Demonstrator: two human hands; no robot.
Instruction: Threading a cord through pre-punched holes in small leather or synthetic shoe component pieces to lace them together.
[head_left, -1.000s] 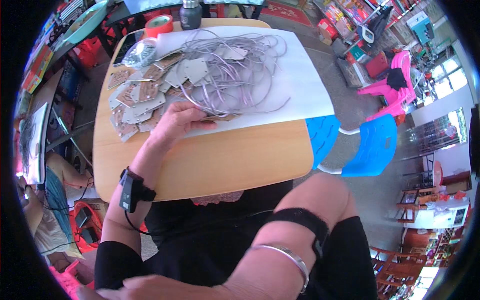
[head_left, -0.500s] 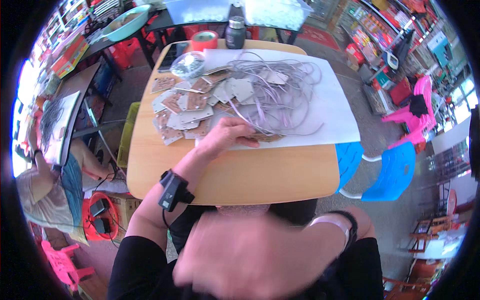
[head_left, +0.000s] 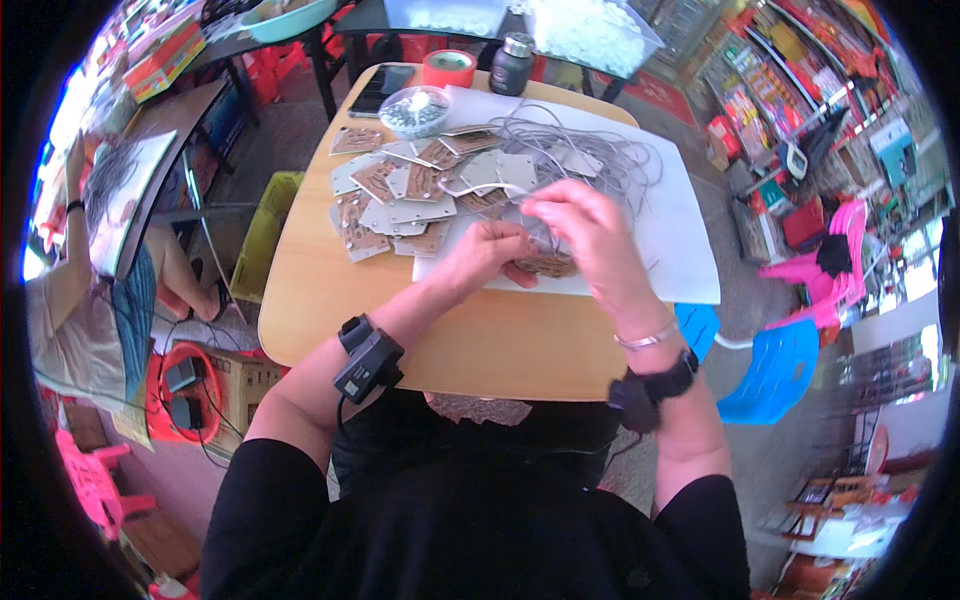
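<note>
While reaching both arms over a light-wood table (head_left: 330, 320), working at the near edge of a white sheet (head_left: 690, 250). Gripping a brown card (head_left: 552, 266) at that edge w/ L hand (head_left: 492, 255), closing thumb & fingers narrowly on its left side, prob. for steadiness. Just above it, holding R hand (head_left: 592, 240) w/ fingertips tightly together, apparently pinching a pale cord (head_left: 490, 187) running left over the sheet; not making out its end, b/c of blur & overlapping fingers.

Keeping a tangle of grey cords (head_left: 625, 155) on the sheet's far right part, prob. within R reach; keeping a heap of cards (head_left: 410, 213) along its left edge, partly overlapping it, nearer the L. Placing a clear tub (head_left: 415, 112) of small metallic bits by its far left corner, prob. to stop spilling. Showing beyond its far edge a red-orange tape roll (head_left: 449, 68) & a dark bottle (head_left: 512, 66) w/ silvery cap.

Re materials: showing stiff, flat, angular cards, some plain grey, others brown w/ dark marks, many w/ tiny dots or holes near edges; thin, flexible, smooth-looking cords, looping loosely; matte, smooth sheet. Wearing a shiny metal bangle (head_left: 648, 338) on R wrist.
</note>
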